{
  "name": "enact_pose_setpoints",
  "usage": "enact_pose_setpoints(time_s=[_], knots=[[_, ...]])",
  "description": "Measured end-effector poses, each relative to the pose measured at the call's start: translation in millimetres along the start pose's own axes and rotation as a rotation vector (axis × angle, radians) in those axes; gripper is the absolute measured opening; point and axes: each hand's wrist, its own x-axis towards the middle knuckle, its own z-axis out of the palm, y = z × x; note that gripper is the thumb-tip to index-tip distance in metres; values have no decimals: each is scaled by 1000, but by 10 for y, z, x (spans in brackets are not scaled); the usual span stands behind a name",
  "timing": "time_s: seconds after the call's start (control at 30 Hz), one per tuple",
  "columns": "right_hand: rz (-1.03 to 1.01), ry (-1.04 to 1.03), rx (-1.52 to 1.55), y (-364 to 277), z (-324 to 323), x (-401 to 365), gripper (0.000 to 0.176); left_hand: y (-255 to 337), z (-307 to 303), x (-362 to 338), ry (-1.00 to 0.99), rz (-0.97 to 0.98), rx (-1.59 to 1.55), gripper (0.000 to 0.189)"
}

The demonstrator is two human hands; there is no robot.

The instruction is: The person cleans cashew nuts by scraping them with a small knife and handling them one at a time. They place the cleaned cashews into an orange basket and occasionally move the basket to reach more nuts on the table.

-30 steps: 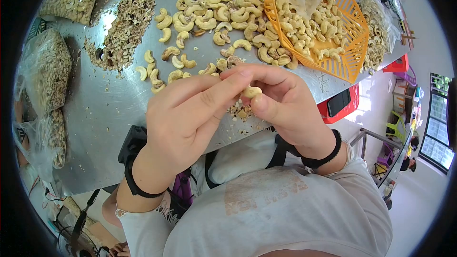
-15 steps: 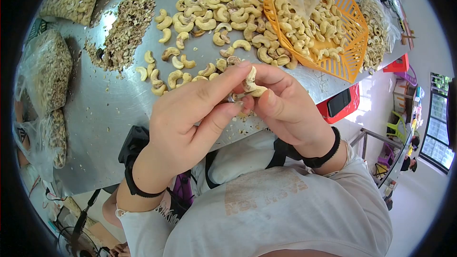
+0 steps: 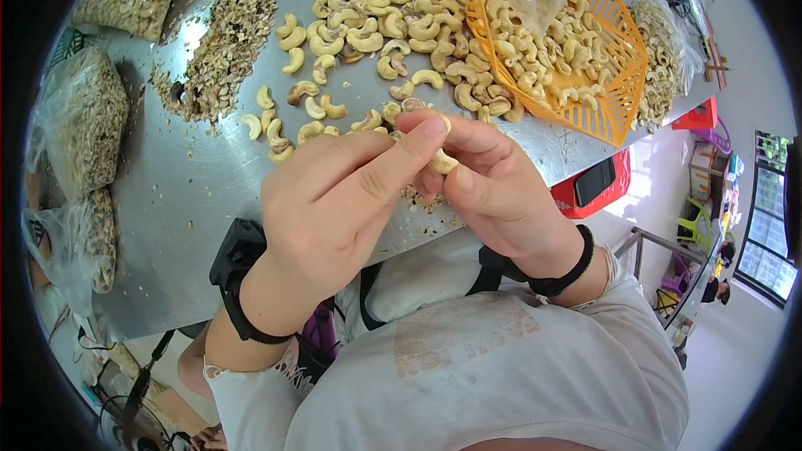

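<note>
One cashew (image 3: 444, 164) | mostly covered | right fingers (image 3: 469, 190) holding | left fingers (image 3: 399, 161) seemingly touching

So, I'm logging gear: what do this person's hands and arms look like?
The left hand and right hand are gloveless. The left wrist wears a black strap and boxy device; the right, a black band. The pale left sleeve is fringed.

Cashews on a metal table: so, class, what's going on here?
A person holds one cashew over the metal table. The right hand pinches it, while the left hand is close against it; whether that hand also grips anything is hidden. Loose cashews lie beyond the hands, more sit in the orange basket, and a heap of brownish fragments lies to the left.
</note>
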Motion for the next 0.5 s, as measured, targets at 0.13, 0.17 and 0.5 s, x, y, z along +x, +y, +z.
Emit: enact_pose_setpoints(time_s=[0.13, 0.17, 0.5], knots=[[7, -8, -29, -34, 0, -14, 44, 30, 7, 56, 39, -72, -189, 38], [6, -8, -30, -41, 10, -12, 44, 41, 10, 55, 53, -111, -215, 36], [-11, -49, 81, -46, -37, -28, 42, 24, 2, 54, 12, -152, -249, 34]])
